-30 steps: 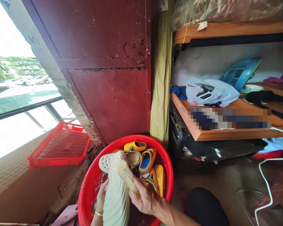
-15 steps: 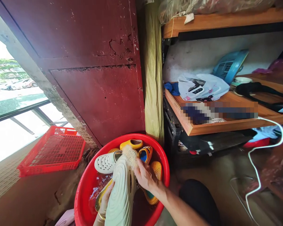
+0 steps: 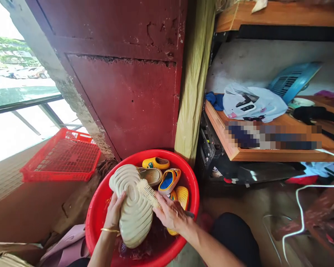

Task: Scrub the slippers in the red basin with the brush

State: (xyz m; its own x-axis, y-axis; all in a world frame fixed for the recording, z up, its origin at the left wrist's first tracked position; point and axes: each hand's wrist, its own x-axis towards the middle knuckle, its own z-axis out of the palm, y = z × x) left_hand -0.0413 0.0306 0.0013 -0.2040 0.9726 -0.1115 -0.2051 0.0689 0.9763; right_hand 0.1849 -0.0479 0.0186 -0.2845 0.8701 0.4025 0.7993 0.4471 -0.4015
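Observation:
A pale cream clog (image 3: 135, 217) hangs over the red basin (image 3: 195, 185), its ridged sole turned up towards me. My left hand (image 3: 115, 209), with a gold bangle at the wrist, is closed around the clog's left edge. In my right hand (image 3: 169, 211) is a scrubbing brush (image 3: 147, 191) with light bristles, which lies against the right side of the sole. Behind, in the basin, are a yellow clog (image 3: 156, 162), a yellow clog with a blue inside (image 3: 169, 180) and a brownish sole (image 3: 151, 176). Dark water shows below the cream clog.
A red plastic crate (image 3: 61, 155) stands left, by the opening. Pink slippers (image 3: 69, 243) lie beside the basin. Behind it rises a maroon door (image 3: 128, 100). At right, a wooden shelf (image 3: 267, 155) carries a plastic bag (image 3: 254, 104) and a blue fan (image 3: 295, 79). A white cable (image 3: 302, 207) hangs down.
The cream clog has turned so its whole sole faces me. My left hand now shows on its left edge. The brush has moved from the clog's far end onto the sole. The view has shifted.

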